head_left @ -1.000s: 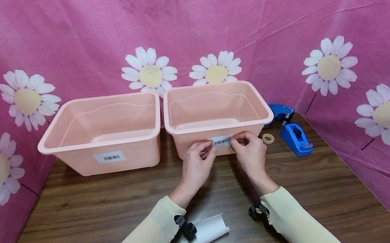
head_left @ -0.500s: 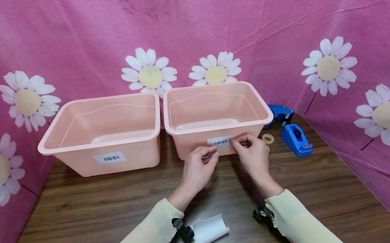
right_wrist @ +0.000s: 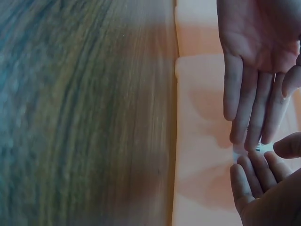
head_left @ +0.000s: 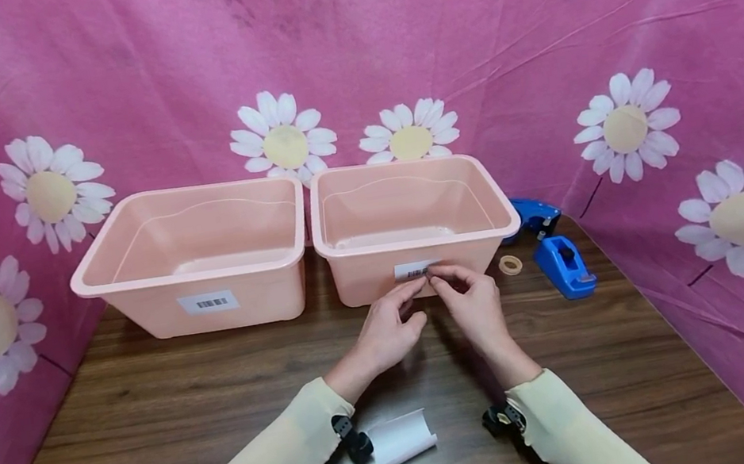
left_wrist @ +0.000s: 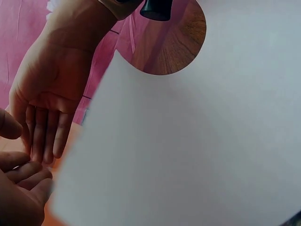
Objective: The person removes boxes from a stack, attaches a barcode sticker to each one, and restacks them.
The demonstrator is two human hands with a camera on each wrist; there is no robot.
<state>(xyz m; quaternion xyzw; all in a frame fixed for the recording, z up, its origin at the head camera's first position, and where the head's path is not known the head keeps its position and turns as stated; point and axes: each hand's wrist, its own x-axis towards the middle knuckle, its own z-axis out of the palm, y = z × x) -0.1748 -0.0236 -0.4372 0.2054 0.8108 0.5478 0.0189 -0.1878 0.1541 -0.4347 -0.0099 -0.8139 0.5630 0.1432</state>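
A white barcode label (head_left: 404,270) sits on the front wall of the right pink plastic bin (head_left: 354,279). My right hand (head_left: 479,310) has its fingertips at the label's right end, covering part of the barcode. Just below the label, my left hand (head_left: 387,332) reaches across with its fingertips right beside the right hand's. In the right wrist view, the fingers (right_wrist: 254,101) of the left hand stretch out straight over the label. The right hand's fingers (left_wrist: 49,134) also look straight in the left wrist view, its thumb hidden there.
To the left stands another pink bin (head_left: 267,300) with its own barcode label (head_left: 208,302). A tape ring (head_left: 510,265), a blue tape dispenser (head_left: 566,267) and a blue tool (head_left: 537,214) lie at right. A curled white sheet (head_left: 403,440) lies between the forearms.
My left fingertips have left the label's left end and moved right, under the label, to meet the right hand. The right hand has shifted a little left over the barcode.
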